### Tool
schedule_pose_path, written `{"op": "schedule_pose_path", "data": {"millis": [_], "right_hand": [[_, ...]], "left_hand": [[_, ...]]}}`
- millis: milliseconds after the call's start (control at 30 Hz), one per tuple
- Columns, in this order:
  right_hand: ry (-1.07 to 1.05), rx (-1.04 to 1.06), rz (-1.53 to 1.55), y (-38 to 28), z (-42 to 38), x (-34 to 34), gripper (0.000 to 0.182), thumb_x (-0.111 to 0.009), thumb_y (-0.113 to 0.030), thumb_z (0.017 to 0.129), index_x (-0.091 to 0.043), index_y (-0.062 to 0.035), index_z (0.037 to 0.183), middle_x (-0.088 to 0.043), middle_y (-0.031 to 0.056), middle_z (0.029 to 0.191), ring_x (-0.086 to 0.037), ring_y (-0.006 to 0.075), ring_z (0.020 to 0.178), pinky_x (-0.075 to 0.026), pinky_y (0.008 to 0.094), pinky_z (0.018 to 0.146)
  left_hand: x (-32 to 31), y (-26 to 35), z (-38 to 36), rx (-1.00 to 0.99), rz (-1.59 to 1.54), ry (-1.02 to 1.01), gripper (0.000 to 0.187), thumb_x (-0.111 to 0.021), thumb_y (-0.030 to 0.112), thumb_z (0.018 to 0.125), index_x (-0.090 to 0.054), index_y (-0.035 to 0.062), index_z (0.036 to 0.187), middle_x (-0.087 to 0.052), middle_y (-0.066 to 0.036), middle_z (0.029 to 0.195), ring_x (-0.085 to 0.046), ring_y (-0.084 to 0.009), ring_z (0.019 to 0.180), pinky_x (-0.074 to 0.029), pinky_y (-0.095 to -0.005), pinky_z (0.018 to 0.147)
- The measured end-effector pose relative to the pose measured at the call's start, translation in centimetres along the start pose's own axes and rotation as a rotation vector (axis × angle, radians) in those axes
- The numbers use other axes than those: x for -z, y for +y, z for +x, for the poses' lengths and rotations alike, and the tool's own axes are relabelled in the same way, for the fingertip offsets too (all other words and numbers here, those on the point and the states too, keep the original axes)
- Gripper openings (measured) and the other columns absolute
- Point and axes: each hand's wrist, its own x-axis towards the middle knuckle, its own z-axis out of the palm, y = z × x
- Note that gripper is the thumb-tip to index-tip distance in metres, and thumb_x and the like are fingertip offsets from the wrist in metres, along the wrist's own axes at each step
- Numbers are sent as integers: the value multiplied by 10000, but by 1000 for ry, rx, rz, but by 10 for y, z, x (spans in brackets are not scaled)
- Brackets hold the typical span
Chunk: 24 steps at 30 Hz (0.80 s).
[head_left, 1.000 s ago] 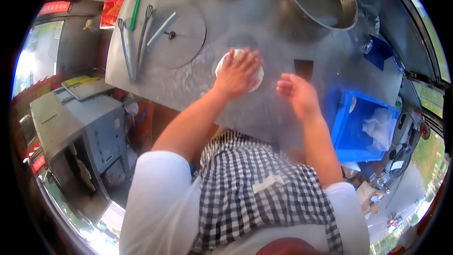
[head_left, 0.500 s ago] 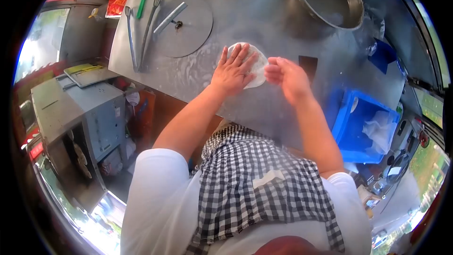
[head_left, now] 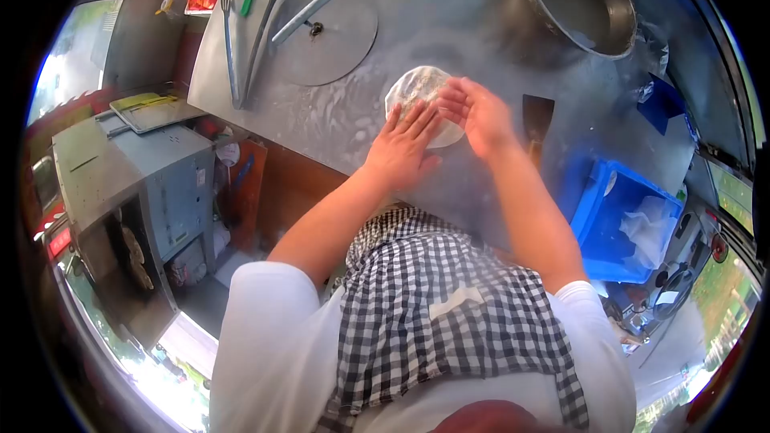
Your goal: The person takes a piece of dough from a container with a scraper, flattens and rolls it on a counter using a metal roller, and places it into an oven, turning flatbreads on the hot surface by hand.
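Observation:
A flat round of pale dough (head_left: 419,82) lies on the steel worktop, its surface mottled. My left hand (head_left: 403,148) rests on its near left part, fingers stretched out flat. At the right side of the dough is my right hand (head_left: 484,122), turned on edge with fingers extended and the fingertips over the dough's rim. Both hands are open, and together they cover much of the right and near parts of the round. Just right of my right hand lies a scraper (head_left: 537,116) with a dark blade and wooden handle.
Flour smears the steel worktop (head_left: 337,124). A round metal lid with a bar handle (head_left: 349,44) lies to the left, beside long metal tongs (head_left: 261,40). A large metal basin (head_left: 628,32) stands back right. Near right is a blue crate (head_left: 589,204) holding crumpled white plastic.
My left hand has slid back toward me, uncovering the dough's far part. My right hand has moved in over the dough's right edge. The whole view has shifted slightly, showing more of the scraper.

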Motion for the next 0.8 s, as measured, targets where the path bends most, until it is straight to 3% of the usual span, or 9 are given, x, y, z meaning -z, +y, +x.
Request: {"op": "schedule_pose_path", "data": {"millis": [167,200,300,333,433,467,567,700,800], "right_hand": [[60,121,-326,6,17,-10,295,-559,-214,1102,-674,15,1247,-733,102,1160,-715,194,1039,-581,352,938],[14,348,-487,14,11,-16,335,-592,-207,1074,-664,22,1307,-722,140,1272,-697,264,1172,-536,402,1038],[-2,947,-1166,13,-4,-37,401,-632,-207,1034,-648,32,1356,-689,191,1369,-635,348,1305,-486,442,1120],[-72,980,-1353,16,-1,-36,547,-621,-317,1037,-574,10,1473,-552,207,1553,-473,366,1486,-354,466,1242],[-75,1020,-1871,43,25,-10,690,-559,-446,1060,-446,-16,1588,-400,163,1684,-325,326,1585,-201,481,1314],[-115,837,-1884,47,31,-6,782,-499,-530,1065,-336,-42,1654,-259,126,1755,-175,296,1640,-77,496,1336],[-91,983,-1809,36,17,-31,767,-497,-524,1069,-353,-40,1647,-279,132,1747,-187,305,1636,-96,501,1335],[-91,897,-1952,40,28,-35,766,-517,-520,1070,-365,-27,1636,-313,174,1725,-264,350,1607,-152,512,1322],[-169,915,-1590,38,9,-57,718,-502,-476,1096,-378,2,1617,-464,211,1627,-449,356,1502,-321,510,1263]], "left_hand": [[19,-15,16,162,-17,284,852,-588,511,1002,-324,25,1651,-256,-147,1754,-192,-274,1640,-90,-539,1330],[15,-21,16,124,47,175,868,-603,497,996,-313,5,1649,-254,-157,1753,-186,-278,1641,-87,-539,1331],[21,-30,20,126,38,42,861,-610,456,999,-285,11,1660,-252,-159,1753,-185,-289,1640,-81,-538,1333],[30,-28,21,167,30,77,838,-606,396,1012,-254,15,1670,-253,-157,1753,-185,-298,1639,-75,-536,1335],[29,-45,14,251,56,172,813,-605,317,1009,-244,9,1669,-250,-156,1754,-180,-300,1640,-73,-535,1334],[27,-50,11,287,0,214,777,-610,259,1000,-279,13,1659,-282,-168,1740,-214,-317,1630,-106,-542,1328],[20,-72,-6,231,-20,312,729,-606,231,1000,-330,25,1643,-331,-182,1717,-265,-335,1611,-150,-544,1319],[16,-91,-9,242,-112,373,674,-604,231,1011,-390,39,1621,-383,-190,1687,-319,-351,1586,-200,-526,1310],[5,-103,-22,252,-105,431,645,-612,240,1014,-430,41,1600,-411,-178,1674,-339,-346,1577,-222,-506,1305]]}}
